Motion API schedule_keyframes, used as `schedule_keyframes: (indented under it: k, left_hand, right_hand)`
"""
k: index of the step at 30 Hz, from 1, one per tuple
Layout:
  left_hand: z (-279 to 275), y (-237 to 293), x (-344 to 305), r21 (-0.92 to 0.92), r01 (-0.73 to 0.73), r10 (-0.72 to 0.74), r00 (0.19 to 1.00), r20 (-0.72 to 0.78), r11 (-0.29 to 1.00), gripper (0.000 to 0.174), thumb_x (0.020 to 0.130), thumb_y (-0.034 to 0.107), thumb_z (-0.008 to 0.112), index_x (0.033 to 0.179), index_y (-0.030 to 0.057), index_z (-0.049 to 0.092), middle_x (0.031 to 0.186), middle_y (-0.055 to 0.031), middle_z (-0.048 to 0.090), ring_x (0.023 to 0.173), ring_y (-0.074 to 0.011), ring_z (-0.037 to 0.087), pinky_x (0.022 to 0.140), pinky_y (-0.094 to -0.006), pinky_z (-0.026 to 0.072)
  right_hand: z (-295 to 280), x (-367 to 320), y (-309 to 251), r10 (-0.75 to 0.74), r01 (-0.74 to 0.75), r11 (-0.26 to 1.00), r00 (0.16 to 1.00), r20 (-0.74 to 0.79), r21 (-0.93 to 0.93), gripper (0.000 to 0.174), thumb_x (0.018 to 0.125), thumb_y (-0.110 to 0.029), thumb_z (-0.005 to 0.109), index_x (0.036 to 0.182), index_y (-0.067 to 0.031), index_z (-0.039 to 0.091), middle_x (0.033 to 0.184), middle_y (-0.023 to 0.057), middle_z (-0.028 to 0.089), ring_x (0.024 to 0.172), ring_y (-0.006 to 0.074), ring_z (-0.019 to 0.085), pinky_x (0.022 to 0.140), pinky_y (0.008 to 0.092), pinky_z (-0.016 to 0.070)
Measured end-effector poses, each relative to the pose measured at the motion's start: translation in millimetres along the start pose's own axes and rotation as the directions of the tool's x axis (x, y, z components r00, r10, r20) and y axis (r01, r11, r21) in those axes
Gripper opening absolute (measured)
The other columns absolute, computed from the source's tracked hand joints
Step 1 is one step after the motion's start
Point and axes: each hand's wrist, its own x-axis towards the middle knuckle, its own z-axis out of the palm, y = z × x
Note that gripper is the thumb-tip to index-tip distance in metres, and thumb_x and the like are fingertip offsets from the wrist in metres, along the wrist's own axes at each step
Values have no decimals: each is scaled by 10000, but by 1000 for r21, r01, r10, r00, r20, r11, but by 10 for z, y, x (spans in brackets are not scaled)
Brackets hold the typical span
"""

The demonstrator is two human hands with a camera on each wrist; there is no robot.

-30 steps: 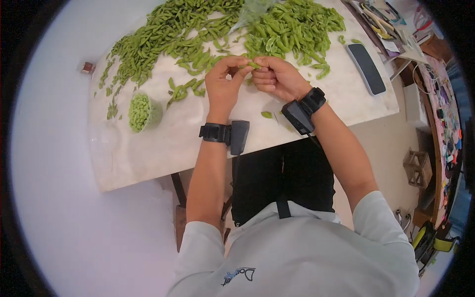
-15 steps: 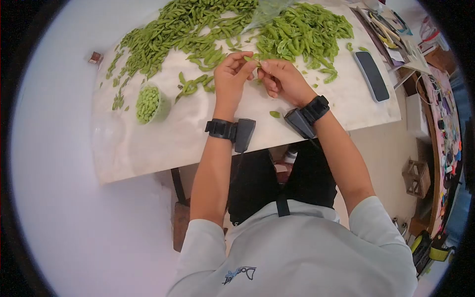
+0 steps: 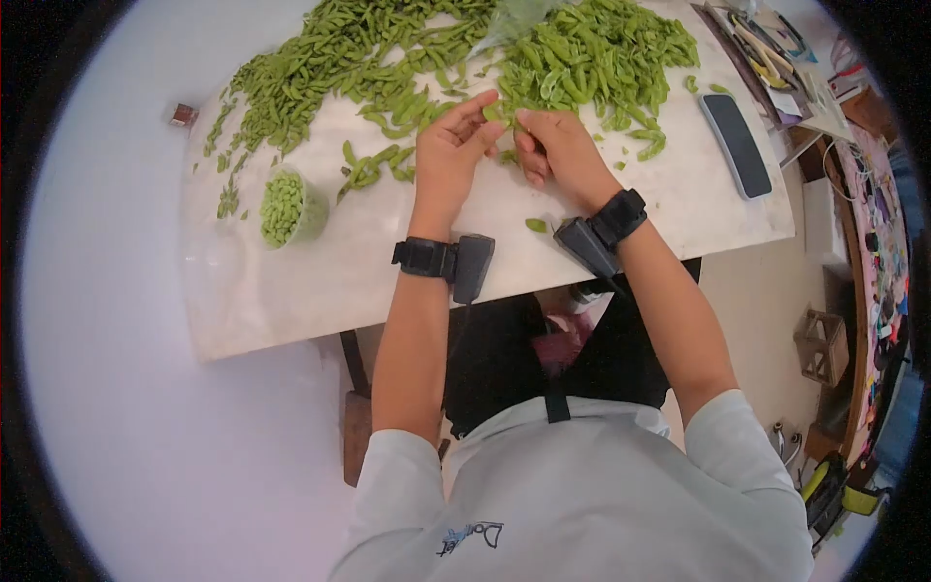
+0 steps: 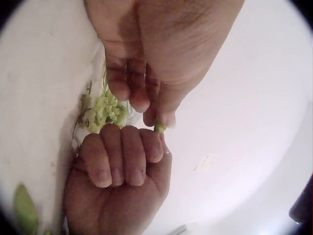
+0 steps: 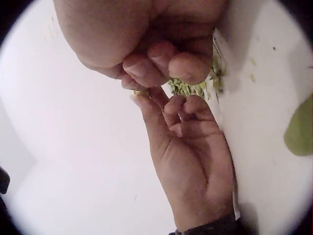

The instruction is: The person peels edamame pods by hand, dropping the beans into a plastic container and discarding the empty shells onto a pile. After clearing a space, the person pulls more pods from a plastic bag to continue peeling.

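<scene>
In the head view my left hand (image 3: pixel 448 160) and right hand (image 3: pixel 564 155) meet over the table, just below the pod heaps. A small green soybean pod (image 4: pixel 160 127) sits between their fingertips, mostly covered. My left thumb and forefinger pinch one end of it. The thumb and forefinger of my right hand (image 5: pixel 146 39) pinch the other end, its remaining fingers curled toward the palm. A clear cup of shelled green beans (image 3: pixel 281 209) stands left of the hands. Several loose pods (image 3: pixel 367 170) lie between the cup and my left hand.
A wide heap of darker pods (image 3: pixel 359 58) spreads at the back left. Lighter, flattened pods (image 3: pixel 601 58) are piled at the back right, near a clear plastic bag (image 3: pixel 514 21). A phone (image 3: pixel 735 145) lies at the right edge. One leaf-like green piece (image 3: pixel 535 225) rests near the front.
Both hands shifted slightly to the right in the head view over the last second. The fingers of my left hand have spread more, and the pod stays between the two hands.
</scene>
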Motion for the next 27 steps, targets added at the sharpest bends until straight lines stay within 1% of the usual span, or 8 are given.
schedule_keyframes:
  k: [2, 8, 11, 14, 20, 23, 26, 27]
  left_hand:
    - [15, 27, 23, -30, -39, 40, 999, 25, 999, 343, 824, -2, 631, 1163, -27, 582, 800, -16, 591, 652, -86, 519, 639, -216, 438]
    - [39, 23, -15, 48, 15, -15, 1000, 2, 999, 299, 787, -33, 660, 1082, 1, 625, 916, -41, 615, 730, -88, 554, 669, -203, 455]
    - [-1, -46, -1, 278, -272, 282, 960, 5, 921, 286, 754, -42, 692, 1029, 27, 660, 981, -42, 592, 742, -78, 536, 656, -197, 449]
    - [-59, -102, -2, 343, -335, 341, 939, 43, 878, 266, 729, -47, 712, 980, 37, 680, 1041, -40, 562, 746, -69, 515, 653, -190, 440]
    - [-16, -47, -15, 369, -300, 301, 952, 58, 880, 223, 734, -48, 703, 928, 28, 624, 1067, -32, 531, 727, -72, 497, 631, -190, 417]
    - [-21, -112, 28, 258, -349, 372, 927, -45, 901, 175, 795, 4, 667, 935, 28, 564, 979, -38, 554, 699, -75, 496, 590, -206, 411]
    - [-24, -48, 2, 86, -177, 190, 964, -187, 980, 131, 862, 61, 606, 959, 31, 524, 876, -46, 569, 649, -78, 486, 566, -223, 411]
    - [-27, -53, 7, 74, -175, 186, 962, -201, 982, 119, 871, 65, 591, 959, 31, 517, 847, -47, 566, 631, -77, 475, 555, -222, 403]
  right_hand:
    - [-9, -15, 0, 5, -4, 1000, 1000, -13, 28, 410, 951, -290, 440, 608, -67, 446, 466, 5, 397, 390, 109, 382, 411, 254, 343]
    - [-60, -8, 9, 15, -16, 990, 1000, 13, 142, 405, 949, -294, 446, 607, -75, 438, 469, 1, 393, 395, 108, 368, 413, 258, 335]
    - [-46, -42, 1, 23, -30, 983, 999, 38, 181, 391, 950, -291, 450, 624, -76, 440, 478, -3, 389, 406, 107, 364, 423, 259, 336]
    - [-31, -29, -12, 40, -48, 979, 998, 46, 199, 380, 951, -287, 451, 636, -76, 442, 479, -6, 382, 413, 109, 363, 432, 258, 340]
    - [-25, -4, 10, 45, -49, 975, 999, 27, 217, 385, 955, -288, 448, 634, -75, 447, 479, -8, 385, 408, 109, 361, 423, 257, 336]
    - [-29, -5, 1, 42, -43, 980, 999, 5, 196, 392, 956, -290, 448, 629, -74, 450, 475, -9, 386, 401, 106, 359, 417, 256, 334]
    - [-26, -19, -8, 39, -37, 984, 999, -7, 173, 399, 956, -293, 448, 623, -73, 452, 472, -10, 390, 397, 106, 362, 417, 255, 336]
    - [-25, -18, -10, 37, -36, 986, 999, -6, 165, 401, 956, -294, 448, 621, -73, 453, 472, -10, 391, 397, 105, 363, 418, 254, 337]
